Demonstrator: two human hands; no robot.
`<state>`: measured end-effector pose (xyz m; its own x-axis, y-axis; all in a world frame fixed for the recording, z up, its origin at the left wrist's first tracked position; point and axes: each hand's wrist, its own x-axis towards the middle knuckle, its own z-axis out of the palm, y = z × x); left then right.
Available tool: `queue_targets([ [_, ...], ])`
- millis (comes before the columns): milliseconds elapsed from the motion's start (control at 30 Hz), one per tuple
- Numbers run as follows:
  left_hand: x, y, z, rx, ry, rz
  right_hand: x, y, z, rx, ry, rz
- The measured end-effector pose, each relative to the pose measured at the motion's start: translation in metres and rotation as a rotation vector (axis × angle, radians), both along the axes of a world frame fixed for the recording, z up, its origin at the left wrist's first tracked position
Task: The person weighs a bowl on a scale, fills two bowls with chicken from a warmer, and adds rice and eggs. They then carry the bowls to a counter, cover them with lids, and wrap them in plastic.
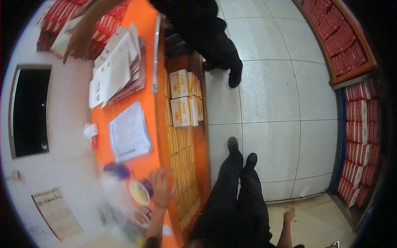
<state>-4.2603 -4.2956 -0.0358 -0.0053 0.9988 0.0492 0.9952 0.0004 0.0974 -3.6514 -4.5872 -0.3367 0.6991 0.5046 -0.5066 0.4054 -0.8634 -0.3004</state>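
My left hand (162, 185) rests with fingers spread on the edge of the orange counter (145, 53). It holds nothing. Right beside it are a round yellow-filled container (139, 192) and a second small bowl (142, 218), both blurred. My right hand (289, 214) hangs low over the tiled floor beside my black trouser legs (235, 194). Nothing shows in it, and its fingers are too small to read.
Another person in black trousers (206, 33) stands at the counter's far end, a hand (78, 41) reaching over red boxes (56, 18). Paper stacks (118, 70) and a sheet (129, 132) lie on the counter. Yellow-white boxes (182, 105) fill the shelf below. Red boxes line the shelves (357, 136).
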Motion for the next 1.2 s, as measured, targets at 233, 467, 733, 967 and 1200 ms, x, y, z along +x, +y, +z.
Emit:
queue_targets([
  [233, 0.003, -0.029, -0.097, -0.458, -0.148, -0.132, -0.122, -0.071, 0.104, -0.78, 0.302, -0.015],
  [467, -0.036, -0.047, -0.124, -0.791, -0.331, -0.084, -0.161, 0.055, 0.049, -0.481, 0.431, -0.207],
  [733, -0.017, 0.098, -0.149, -1.161, 0.247, 0.08, -0.082, 0.284, -0.007, -0.183, 0.489, -0.329],
  [967, 0.106, 0.25, -0.194, -0.88, -0.462, 0.022, -0.018, 0.499, -0.008, -0.102, 0.514, -0.281],
  [1200, 0.139, 0.362, -0.19, -1.246, -0.577, 0.377, -0.014, 0.699, -0.013, -0.118, 0.544, -0.236],
])
